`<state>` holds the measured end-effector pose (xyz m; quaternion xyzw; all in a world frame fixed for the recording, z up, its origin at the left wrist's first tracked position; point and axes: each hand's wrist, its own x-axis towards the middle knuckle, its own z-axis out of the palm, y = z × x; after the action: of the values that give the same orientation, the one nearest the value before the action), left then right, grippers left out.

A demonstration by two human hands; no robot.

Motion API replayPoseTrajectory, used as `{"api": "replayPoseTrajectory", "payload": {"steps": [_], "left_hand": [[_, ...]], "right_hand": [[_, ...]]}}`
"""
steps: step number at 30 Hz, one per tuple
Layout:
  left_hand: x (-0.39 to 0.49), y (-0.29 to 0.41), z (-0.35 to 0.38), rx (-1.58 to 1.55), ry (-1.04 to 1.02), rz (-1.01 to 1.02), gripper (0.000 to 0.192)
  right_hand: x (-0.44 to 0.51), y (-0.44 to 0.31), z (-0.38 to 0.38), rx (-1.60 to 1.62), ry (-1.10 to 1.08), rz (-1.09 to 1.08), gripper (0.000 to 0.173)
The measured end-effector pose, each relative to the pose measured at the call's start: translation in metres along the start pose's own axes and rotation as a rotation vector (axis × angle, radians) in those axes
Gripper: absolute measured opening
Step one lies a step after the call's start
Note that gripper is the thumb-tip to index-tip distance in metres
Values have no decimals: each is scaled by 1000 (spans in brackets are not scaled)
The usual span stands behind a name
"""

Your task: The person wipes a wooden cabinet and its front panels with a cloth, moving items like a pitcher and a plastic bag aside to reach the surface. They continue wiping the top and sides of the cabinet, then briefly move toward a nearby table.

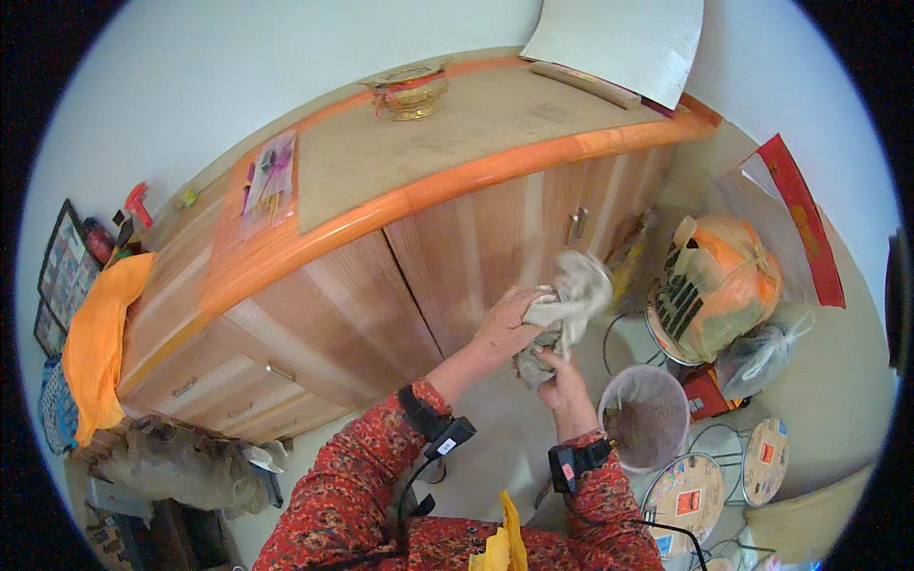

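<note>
A crumpled greyish-white cloth (564, 307) is bunched between my two hands, in front of the wooden cabinet (471, 250) and above the floor. My left hand (510, 325) grips its upper left part. Lower down, my right hand (564, 382) holds the bottom end of it. The cloth's upper right end is blurred. On the cabinet top stands a gold-coloured metal bowl (410, 93) with a red ribbon tied round it.
A waste bin (645, 421) with a liner stands right of my right hand. Beyond it are round stools (685, 503) and an orange bundle in a plastic bag (728, 278). Plastic packets (271, 178) lie on the cabinet's left part; an orange cloth (107, 342) hangs at far left.
</note>
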<state>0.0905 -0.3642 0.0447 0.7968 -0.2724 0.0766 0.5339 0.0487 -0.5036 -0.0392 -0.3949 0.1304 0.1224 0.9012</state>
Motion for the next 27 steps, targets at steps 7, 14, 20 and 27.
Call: {"api": "replayPoseTrajectory", "payload": {"steps": [7,14,20,27], "left_hand": [[3,41,-63,-726,528,-152,20],[19,7,2,-98,226,-104,36],[-16,-11,11,-505,-45,-282,50],[-76,-58,44,-380,-755,-523,66]], "right_hand": [[17,-24,-23,187,10,-147,43],[-6,-21,-18,235,-305,20,55],[-5,-27,-29,408,-153,8,37],[-16,-43,-35,560,-119,-50,36]]}}
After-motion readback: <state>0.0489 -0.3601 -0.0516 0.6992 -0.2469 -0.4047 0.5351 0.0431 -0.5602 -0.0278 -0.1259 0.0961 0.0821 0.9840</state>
